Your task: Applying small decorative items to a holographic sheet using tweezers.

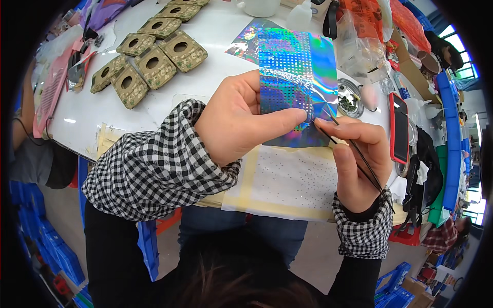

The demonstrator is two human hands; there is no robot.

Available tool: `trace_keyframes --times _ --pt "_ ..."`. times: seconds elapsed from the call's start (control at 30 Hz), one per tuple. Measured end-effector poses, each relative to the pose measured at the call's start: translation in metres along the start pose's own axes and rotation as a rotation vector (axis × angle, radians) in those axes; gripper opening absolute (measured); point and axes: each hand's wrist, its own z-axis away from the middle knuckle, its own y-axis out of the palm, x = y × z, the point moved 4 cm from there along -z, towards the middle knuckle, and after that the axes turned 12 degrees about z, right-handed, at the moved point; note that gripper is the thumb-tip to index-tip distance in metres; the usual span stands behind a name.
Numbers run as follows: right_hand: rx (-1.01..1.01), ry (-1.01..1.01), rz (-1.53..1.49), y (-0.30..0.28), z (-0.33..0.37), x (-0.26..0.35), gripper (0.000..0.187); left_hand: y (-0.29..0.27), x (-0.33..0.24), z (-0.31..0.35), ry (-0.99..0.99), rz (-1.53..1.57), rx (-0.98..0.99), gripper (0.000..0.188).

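My left hand (231,118) grips a shiny holographic sheet (287,61), its thumb pressed on the lower part of the front. Rows of small light dots cover much of the sheet, while its right strip is plain. In my right hand (364,159) a pair of dark tweezers (364,167) is pinched, its tips up against the sheet's lower right, close to my left thumb. What the tips hold, if anything, is too small to make out. Below the hands lies a white paper (287,179) scattered with tiny dark specks, edged with yellowish tape.
Several camouflage pouches (152,64) with round holes sit at the far left. Right of the sheet are a round dish (351,97) of small dark bits and a red-cased phone (399,128). A white bottle (300,16) stands at the back. Another person's arm shows at the left edge.
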Motion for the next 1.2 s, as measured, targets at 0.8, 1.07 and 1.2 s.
trace_keyframes --times 0.8,1.07,1.2 --pt "-0.013 -0.035 0.114 -0.0022 0.0 0.0021 0.021 -0.0005 -0.0085 0.0001 0.082 0.082 -0.043 0.03" --pt "-0.016 -0.024 0.099 -0.0014 0.0008 0.0014 0.02 -0.0017 -0.006 -0.0008 0.071 0.121 -0.072 0.031" --pt "-0.018 0.016 0.054 -0.0007 0.0017 0.0015 0.021 -0.0007 -0.0051 -0.0015 0.054 0.125 -0.057 0.031"
